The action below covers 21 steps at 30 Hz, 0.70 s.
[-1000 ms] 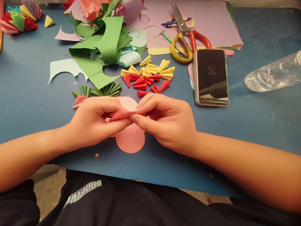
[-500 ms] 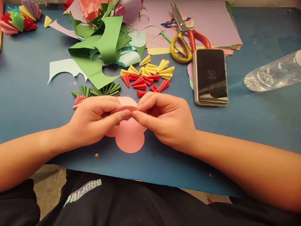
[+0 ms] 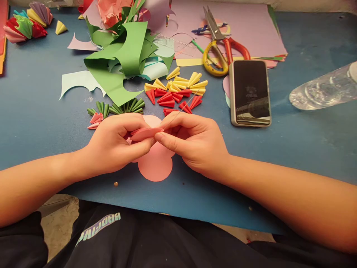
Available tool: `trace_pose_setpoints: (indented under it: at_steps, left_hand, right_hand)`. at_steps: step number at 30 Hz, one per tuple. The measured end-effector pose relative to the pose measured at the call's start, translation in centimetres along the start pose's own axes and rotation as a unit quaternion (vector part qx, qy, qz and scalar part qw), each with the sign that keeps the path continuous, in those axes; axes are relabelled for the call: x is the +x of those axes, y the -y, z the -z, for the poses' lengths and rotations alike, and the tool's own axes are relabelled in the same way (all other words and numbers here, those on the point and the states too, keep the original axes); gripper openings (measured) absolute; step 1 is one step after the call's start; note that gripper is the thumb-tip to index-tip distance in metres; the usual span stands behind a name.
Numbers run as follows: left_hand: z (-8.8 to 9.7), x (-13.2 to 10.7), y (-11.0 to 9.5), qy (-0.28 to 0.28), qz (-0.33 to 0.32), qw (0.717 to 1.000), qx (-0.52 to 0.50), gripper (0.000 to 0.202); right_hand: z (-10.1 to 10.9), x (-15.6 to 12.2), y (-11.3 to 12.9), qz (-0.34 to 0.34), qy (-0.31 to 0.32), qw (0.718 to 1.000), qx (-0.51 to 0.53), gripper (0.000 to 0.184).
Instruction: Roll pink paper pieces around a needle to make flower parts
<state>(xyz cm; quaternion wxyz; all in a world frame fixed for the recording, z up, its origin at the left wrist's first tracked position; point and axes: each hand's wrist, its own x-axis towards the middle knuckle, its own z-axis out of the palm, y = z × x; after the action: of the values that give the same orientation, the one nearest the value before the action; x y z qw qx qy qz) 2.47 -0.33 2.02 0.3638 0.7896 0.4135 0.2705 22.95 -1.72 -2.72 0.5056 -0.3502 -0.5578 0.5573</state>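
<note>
Between the fingertips of both hands is a small pink paper piece (image 3: 146,134), curved and seen almost edge-on. My left hand (image 3: 118,139) is closed on its left part, thumb below. My right hand (image 3: 195,139) pinches its right end and also holds a thin stick (image 3: 184,107) that slants up to the right. Fingers hide the stick's lower end. Beneath the hands lie several flat pink paper circles (image 3: 155,166), partly covered by the fingers. Just beyond are red paper cones (image 3: 166,98), yellow paper cones (image 3: 192,80), green paper cones (image 3: 126,107) and a few pink ones (image 3: 96,118).
Green paper scraps (image 3: 131,48) are heaped at the back, beside a white scrap (image 3: 80,83). Scissors (image 3: 216,42) rest on mauve sheets (image 3: 256,31). A phone (image 3: 250,93) lies right of the cones, and a clear bottle (image 3: 320,87) lies farther right. Folded paper pieces (image 3: 26,26) sit far left.
My left thumb has drawn back a little, and more of the pink paper piece's face shows. The stick's lower end no longer shows below the fingers. The view has shifted slightly.
</note>
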Motion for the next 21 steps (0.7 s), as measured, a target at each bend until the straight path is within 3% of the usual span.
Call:
trace_pose_setpoints:
  at_steps: [3,8,21]
  left_hand:
    - [0.02,-0.05,0.1,0.002,0.015,1.0,-0.018,0.032]
    - [0.24,0.04,0.34,0.028,0.075,0.994,-0.074,0.034]
    - [0.58,0.1,0.4,0.068,0.011,0.996,-0.049,0.043]
  right_hand:
    - [0.07,-0.02,-0.07,0.042,-0.006,0.998,-0.04,0.009]
    - [0.16,-0.01,0.13,0.051,-0.01,0.997,-0.06,0.015]
    - [0.19,0.01,-0.06,0.032,0.01,0.999,-0.041,0.023]
